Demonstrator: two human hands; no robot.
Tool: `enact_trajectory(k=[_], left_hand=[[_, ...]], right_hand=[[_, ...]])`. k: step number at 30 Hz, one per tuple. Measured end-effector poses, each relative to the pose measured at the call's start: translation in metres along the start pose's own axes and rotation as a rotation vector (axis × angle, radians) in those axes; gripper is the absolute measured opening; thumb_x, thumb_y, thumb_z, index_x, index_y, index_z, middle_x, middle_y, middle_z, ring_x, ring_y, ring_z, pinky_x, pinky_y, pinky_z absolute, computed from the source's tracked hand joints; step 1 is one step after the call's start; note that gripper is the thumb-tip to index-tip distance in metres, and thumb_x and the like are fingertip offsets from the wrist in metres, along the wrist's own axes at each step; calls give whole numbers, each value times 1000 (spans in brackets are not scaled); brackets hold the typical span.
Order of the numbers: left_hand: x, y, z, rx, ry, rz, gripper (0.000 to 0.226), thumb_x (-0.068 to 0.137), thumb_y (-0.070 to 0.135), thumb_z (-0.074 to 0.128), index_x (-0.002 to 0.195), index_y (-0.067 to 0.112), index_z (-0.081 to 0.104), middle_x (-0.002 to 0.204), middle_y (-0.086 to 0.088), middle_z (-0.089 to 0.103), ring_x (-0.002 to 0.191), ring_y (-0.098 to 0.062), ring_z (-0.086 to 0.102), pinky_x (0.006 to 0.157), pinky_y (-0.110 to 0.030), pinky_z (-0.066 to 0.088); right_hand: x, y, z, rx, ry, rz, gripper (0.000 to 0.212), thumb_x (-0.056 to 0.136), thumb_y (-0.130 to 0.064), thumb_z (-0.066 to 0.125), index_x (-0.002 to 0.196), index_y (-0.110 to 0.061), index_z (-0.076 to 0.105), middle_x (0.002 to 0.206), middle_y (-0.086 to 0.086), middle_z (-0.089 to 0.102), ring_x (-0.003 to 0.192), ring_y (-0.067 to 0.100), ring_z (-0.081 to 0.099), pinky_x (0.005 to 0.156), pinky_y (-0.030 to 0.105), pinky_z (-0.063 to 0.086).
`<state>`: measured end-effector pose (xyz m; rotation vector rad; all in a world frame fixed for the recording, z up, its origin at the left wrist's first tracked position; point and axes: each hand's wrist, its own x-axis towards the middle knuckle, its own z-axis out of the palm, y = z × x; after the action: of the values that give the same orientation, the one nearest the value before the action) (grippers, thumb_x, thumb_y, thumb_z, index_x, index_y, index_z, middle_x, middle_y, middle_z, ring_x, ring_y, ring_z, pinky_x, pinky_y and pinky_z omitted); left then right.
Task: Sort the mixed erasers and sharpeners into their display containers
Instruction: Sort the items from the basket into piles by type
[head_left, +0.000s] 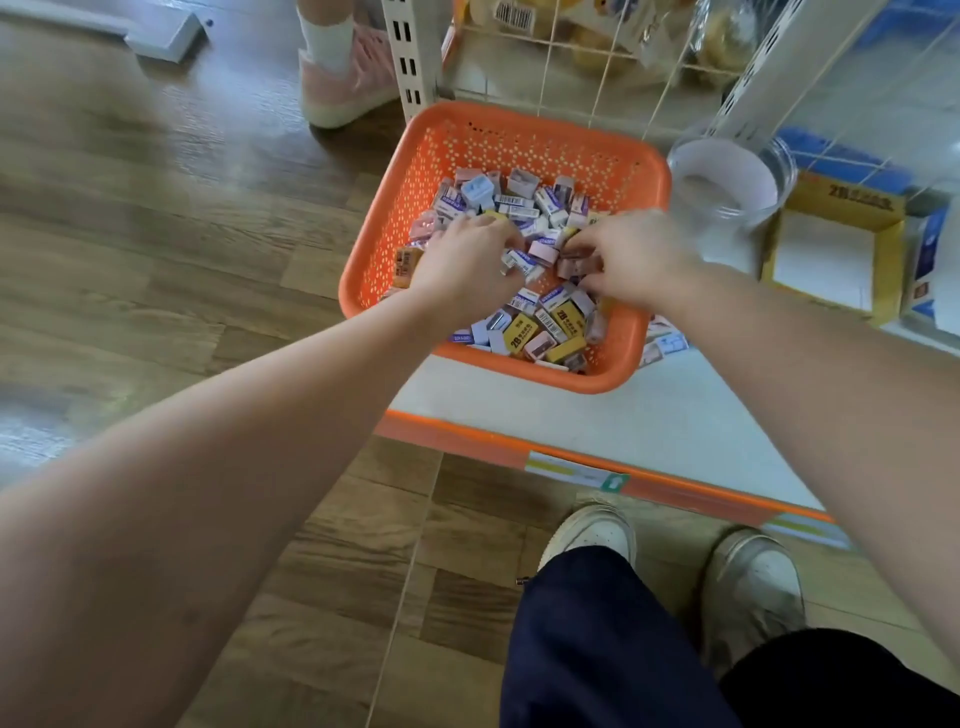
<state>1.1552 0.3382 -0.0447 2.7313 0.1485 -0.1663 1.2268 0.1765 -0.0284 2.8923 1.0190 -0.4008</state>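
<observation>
An orange perforated basket (415, 171) stands on a low white shelf and holds a mixed heap of small erasers and sharpeners (540, 322), yellow, purple-white, pink and pale blue. Both my hands are down in the heap. My left hand (467, 260) lies over the pieces with fingers curled, and a white piece shows under its fingertips. My right hand (631, 257) pinches small pink-brown sharpeners (574, 266) at its fingertips. A clear round jar (727, 182) and a yellow-rimmed display box (831, 260) stand to the basket's right.
The white shelf (597, 421) has an orange front edge. A few loose erasers (665, 343) lie beside the basket. A wire rack post (410, 57) rises behind it. Another person's pink shoe (343, 88) stands on the wooden floor. My own shoes (597, 530) are below.
</observation>
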Motion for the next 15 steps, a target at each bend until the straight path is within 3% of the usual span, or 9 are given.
enact_trajectory(k=[6,9,15], left_hand=[[26,20,21,-72,-32,-34,36,88,21,53,124,17,55,125,-4,59,116,-27,49,95,-39,41],[30,22,29,-16,28,-114,38,91,25,53,127,16,51,123,-7,58,118,-28,45,97,-39,35],[30,20,45,12,47,-162,38,89,24,57,124,20,45,117,-9,60,124,-29,35,97,-40,29]], right_hand=[[4,-9,12,-228,47,71,18,88,-14,54,101,-18,66,95,4,60,97,27,55,91,38,34],[3,-8,12,-242,75,90,18,86,-9,52,96,-15,66,85,3,52,95,26,55,89,37,35],[1,-10,12,-199,102,63,28,88,-22,53,116,-19,58,113,7,59,109,28,51,91,38,34]])
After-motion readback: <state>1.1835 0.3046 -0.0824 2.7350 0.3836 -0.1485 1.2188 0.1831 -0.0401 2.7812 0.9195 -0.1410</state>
